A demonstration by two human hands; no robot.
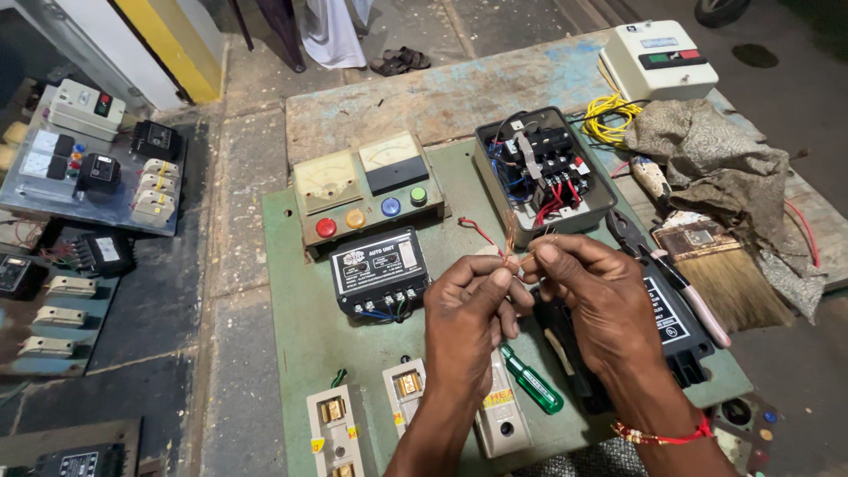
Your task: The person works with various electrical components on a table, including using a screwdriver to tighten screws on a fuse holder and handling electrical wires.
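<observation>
Left hand (466, 305) and right hand (590, 296) pinching a red wire's (478, 233) seemingly bare copper end (511, 240); strands liable to fray or snap if overtwisted.

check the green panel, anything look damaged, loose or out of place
The grey starter box sits open, its red and blue wiring exposed; its cream lid lies apart on the far bench. A crumpled rag is heaped beside it. Both hands pinch a bare copper wire end.
</observation>
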